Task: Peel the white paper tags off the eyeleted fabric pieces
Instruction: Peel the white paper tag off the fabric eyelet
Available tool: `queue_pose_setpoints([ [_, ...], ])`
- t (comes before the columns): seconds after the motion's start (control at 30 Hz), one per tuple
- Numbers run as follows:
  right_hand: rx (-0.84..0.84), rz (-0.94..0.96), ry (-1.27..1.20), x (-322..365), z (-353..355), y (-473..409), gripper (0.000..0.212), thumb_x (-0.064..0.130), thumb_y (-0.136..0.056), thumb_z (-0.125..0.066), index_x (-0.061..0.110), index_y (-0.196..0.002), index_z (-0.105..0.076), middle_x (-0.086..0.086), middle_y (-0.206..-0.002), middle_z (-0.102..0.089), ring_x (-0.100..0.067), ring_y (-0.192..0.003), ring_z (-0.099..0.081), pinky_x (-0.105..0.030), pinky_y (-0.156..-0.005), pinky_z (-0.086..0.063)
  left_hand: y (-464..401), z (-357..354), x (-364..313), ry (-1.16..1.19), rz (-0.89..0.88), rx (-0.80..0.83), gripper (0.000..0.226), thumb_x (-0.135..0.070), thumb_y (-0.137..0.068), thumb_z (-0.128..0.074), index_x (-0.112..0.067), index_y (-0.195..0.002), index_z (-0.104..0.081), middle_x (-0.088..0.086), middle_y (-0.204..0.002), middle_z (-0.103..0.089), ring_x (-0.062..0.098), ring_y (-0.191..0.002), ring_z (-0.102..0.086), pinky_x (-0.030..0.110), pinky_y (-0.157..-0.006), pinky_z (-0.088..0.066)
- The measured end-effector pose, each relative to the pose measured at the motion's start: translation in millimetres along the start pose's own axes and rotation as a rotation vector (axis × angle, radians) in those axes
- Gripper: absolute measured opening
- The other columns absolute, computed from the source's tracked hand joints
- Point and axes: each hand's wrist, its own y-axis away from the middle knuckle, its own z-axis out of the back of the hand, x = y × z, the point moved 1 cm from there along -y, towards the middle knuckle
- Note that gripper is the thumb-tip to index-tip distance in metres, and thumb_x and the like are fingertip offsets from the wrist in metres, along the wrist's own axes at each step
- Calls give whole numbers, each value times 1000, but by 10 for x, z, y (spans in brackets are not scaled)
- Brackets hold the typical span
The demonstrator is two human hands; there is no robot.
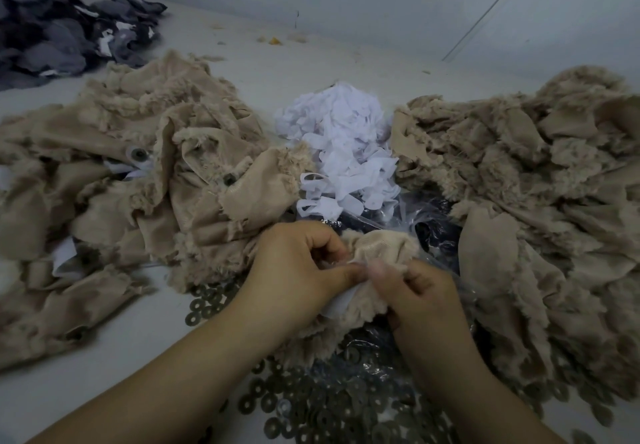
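- Landmark: heap of peeled white paper tags (341,153), centre of the table (311,63).
- Beige fabric piece (375,253) sits just in front of the tag heap, held up between both hands above a clear plastic bag (426,222).
- Left hand (298,267): fingers curled, thumb and forefinger pinching the fabric piece at its top edge, on the near-left side of the heap.
- Right hand (420,291): fingers curled, pinching at the same spot from the right; fingertips motion-blurred, so cannot tell whether they grip the tag or the fabric.
- White paper tag (341,300) shows below the left thumb, lying against the fabric piece's fluffy side; a small white edge also shows at the pinch point.
- Left of the tag heap: pile of beige fabric pieces (138,173), two metal eyelets visible, white tags poking out in places.
- Right of the tag heap: second beige pile (536,173), fluffy side mostly up.
- In front of the heap, under and around the forearms: loose metal ring washers (329,405), partly on plastic.
- Far left behind the heap: dark grey fabric scraps (62,28).
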Motion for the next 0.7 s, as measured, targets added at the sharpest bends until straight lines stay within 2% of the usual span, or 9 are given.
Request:
queue_pose_setpoints([
  [0.03,-12,-2,23,-4,-15,-5,39,52,-71,-83,16,-62,-72,-15,-65,-69,-23,-61,-64,-36,-59,-55,7,-13,-5,-32,-16,-2,24,-9,-67,-87,-16,-59,-65,-3,-58,-63,-1,-50,-50,13,-48,-41],
  [0.07,-27,-16,13,1,-17,-6,34,47,-72,-83,17,-60,-72,-14,-64,-69,-24,-61,-64,-37,-59,-56,12,-27,-14,-63,-35,-3,24,-8,-68,-86,-17,-59,-65,-4,-58,-62,-1,-51,-51,14,-48,-41],
  [0.13,-17,-52,-54,0,1,-13,32,41,-72,-79,10,-65,-73,-25,-72,-70,-33,-67,-65,-49,-65,-58,18,-53,-38,-102,-72,-9,23,-10,-71,-85,-14,-61,-65,-1,-61,-62,5,-54,-53,18,-49,-44],
  [0.23,42,-124,-175,39,22,-31,39,34,-72,-77,-4,-76,-73,-27,-75,-71,-30,-65,-69,-34,-61,-58,5,-55,-66,-48,-51,-3,21,-13,-70,-87,-9,-65,-68,5,-61,-63,9,-55,-54,27,-51,-47],
  [0.3,36,-167,-202,41,33,-41,41,29,-72,-77,-10,-83,-72,-32,-82,-71,-32,-67,-69,-32,-61,-57,-1,-39,-76,-25,-22,24,21,-12,-66,-90,-9,-66,-69,5,-63,-65,10,-56,-56,33,-54,-51],
  [0.43,4,-155,-180,18,47,-52,30,26,-74,-76,-4,-79,-75,-31,-82,-71,-34,-70,-69,-39,-66,-59,4,-18,-78,39,35,56,22,-16,-61,-92,-12,-65,-71,6,-64,-68,20,-59,-63,44,-57,-55],
  [0.5,-21,-120,-131,21,42,-43,38,30,-75,-76,-7,-80,-72,-34,-83,-69,-38,-73,-67,-49,-71,-58,10,-20,-71,62,43,55,23,-21,-61,-91,-12,-66,-71,6,-64,-69,27,-59,-64,44,-57,-55],
  [0.6,-80,-66,-87,18,40,-33,46,38,-72,-78,-7,-79,-71,-32,-79,-69,-40,-68,-63,-58,-70,-56,21,-3,-37,175,104,74,23,-31,-63,-84,-12,-69,-72,13,-67,-70,32,-61,-64,41,-57,-56],
  [0.7,-127,-24,-109,17,41,-28,41,33,-76,-78,-7,-82,-71,-40,-87,-65,-54,-75,-62,-67,-74,-53,27,4,3,292,181,106,12,-21,-73,-79,-11,-72,-74,20,-71,-69,24,-60,-61,31,-57,-53],
])
